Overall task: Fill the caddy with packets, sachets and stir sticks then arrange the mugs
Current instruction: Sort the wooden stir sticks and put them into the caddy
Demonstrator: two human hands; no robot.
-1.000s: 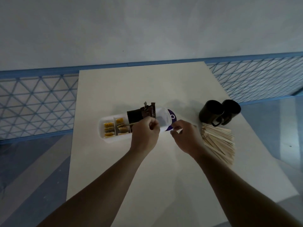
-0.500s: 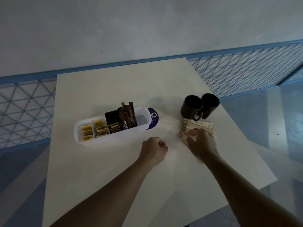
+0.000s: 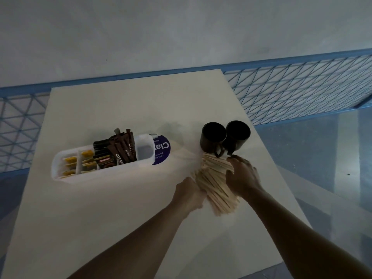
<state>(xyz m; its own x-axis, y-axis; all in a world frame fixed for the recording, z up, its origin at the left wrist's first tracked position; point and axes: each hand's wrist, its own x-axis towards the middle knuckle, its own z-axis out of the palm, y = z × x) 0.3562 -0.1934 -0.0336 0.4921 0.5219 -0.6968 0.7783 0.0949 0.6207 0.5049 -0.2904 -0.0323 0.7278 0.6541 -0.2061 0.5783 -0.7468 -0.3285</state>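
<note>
A white plastic caddy [image 3: 60, 174] lies on the table left of centre. Yellow packets [image 3: 70, 160] fill its left compartments, and dark brown sachets [image 3: 118, 150] stand in the middle one. Its right compartment [image 3: 144, 152] looks bare. A pile of wooden stir sticks [image 3: 213, 182] lies to the right of the caddy. My left hand [image 3: 189, 195] presses against the pile's left side. My right hand [image 3: 242, 176] curls over its right side and grips the sticks. Two black mugs [image 3: 214, 135] [image 3: 238, 132] stand side by side just beyond the sticks.
The cream table [image 3: 120, 218] ends close to the right of the mugs and sticks. A purple round label [image 3: 163, 150] sits at the caddy's right end. A blue lattice railing [image 3: 302, 87] runs behind the table against a grey wall.
My left hand left the caddy's sachets and moved right to the stick pile. My right hand also went right onto the sticks. Both hands now close in on the pile.
</note>
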